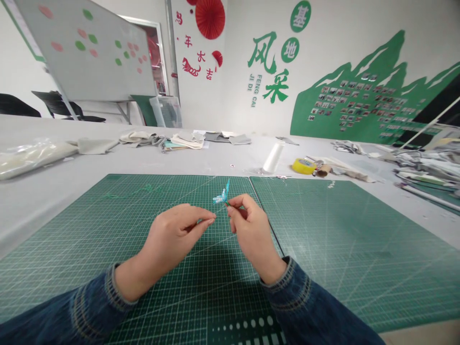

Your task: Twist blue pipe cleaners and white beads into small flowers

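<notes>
A small blue-and-white ornament [222, 195] with thin pointed parts like petals or wings sticks up from the fingertips of my right hand [250, 229]. Thumb and forefinger of that hand pinch it at its lower end, above the green cutting mat [118, 225]. Just to the left, my left hand [176, 235] has its thumb and forefinger pressed together, a short way from the ornament. Whatever lies between those left fingertips, if anything, is too small to make out.
A second cutting mat [352, 230] adjoins on the right. Beyond the mats stand a white thread cone [273, 157] and a yellow tape roll [304, 166]. Folded cloth pieces [190, 140] lie along the back, with a plastic-wrapped roll [36, 157] at left and more fabric [427, 165] at right.
</notes>
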`<action>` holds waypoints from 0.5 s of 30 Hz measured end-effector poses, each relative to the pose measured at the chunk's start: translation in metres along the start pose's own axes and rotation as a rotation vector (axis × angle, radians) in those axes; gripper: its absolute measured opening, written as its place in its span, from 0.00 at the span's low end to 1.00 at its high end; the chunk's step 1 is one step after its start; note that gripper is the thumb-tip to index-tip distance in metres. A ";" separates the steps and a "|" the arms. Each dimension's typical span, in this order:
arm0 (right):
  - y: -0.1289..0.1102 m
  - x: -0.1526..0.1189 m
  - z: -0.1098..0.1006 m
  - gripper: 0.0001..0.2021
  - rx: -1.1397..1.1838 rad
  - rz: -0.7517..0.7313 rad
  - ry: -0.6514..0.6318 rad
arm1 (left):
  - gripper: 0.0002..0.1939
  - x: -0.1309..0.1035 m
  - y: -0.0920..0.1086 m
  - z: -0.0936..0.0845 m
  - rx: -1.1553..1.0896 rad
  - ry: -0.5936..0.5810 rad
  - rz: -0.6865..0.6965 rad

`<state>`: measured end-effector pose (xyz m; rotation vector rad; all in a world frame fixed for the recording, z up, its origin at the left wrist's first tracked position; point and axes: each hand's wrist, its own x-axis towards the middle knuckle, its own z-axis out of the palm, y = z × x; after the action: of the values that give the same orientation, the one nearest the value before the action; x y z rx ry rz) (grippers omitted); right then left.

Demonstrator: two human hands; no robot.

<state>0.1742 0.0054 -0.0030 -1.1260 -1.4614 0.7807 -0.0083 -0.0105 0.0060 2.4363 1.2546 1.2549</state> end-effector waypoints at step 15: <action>-0.002 -0.009 0.000 0.09 -0.591 -0.415 -0.203 | 0.07 0.004 0.002 -0.018 0.509 0.083 0.319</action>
<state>0.1736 -0.0042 -0.0045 -1.1267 -2.0926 0.1690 -0.0188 -0.0134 0.0204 3.0742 1.3881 1.2362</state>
